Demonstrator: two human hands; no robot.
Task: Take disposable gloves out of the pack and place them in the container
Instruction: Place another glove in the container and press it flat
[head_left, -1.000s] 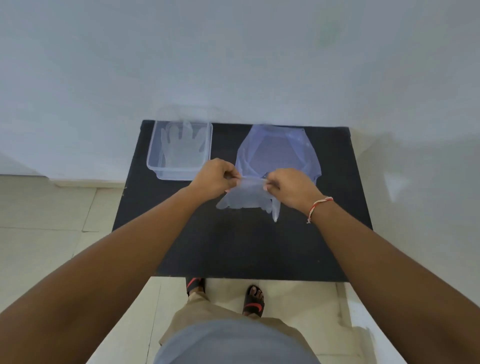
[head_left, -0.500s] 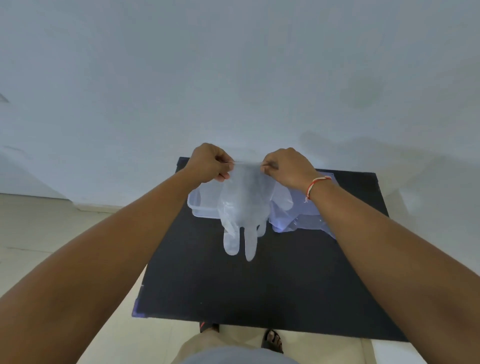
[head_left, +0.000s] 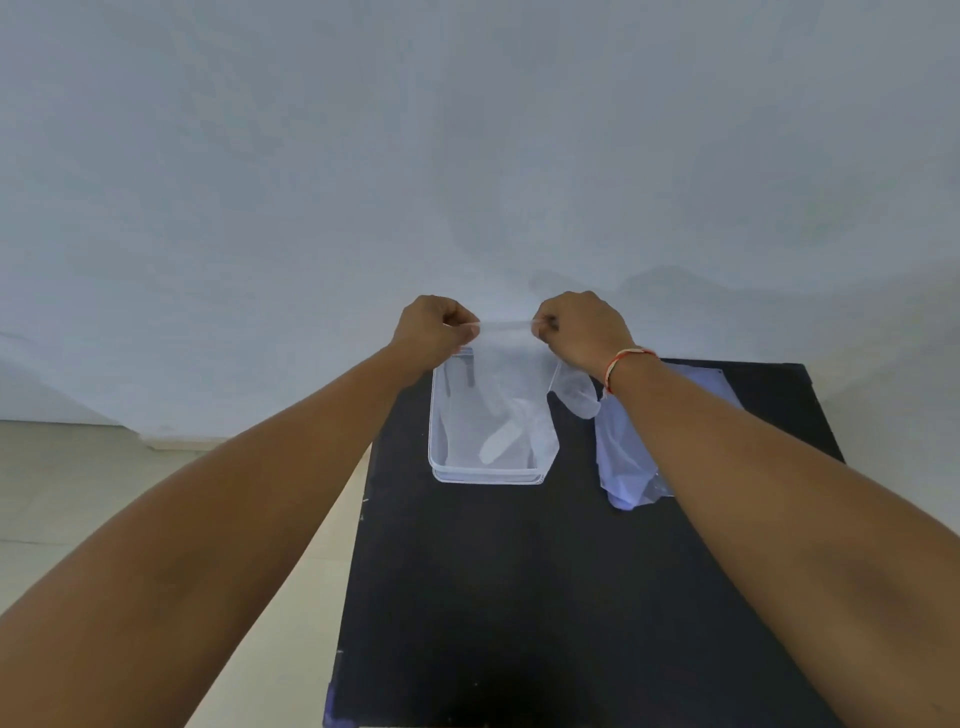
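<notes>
A clear disposable glove hangs fingers-down over the clear plastic container on the black table. My left hand pinches the left end of its cuff and my right hand pinches the right end, stretching the cuff flat between them. The glove's lower part reaches into the container, where another glove seems to lie. The bluish plastic pack lies flat to the right of the container, partly hidden by my right forearm.
The black table stands against a white wall. Its left edge borders pale floor tiles. The near half of the tabletop is bare.
Both hands carried the glove leftward from in front of the pack to above the container. The camera view shifted, so the container now sits directly under the hanging glove.
</notes>
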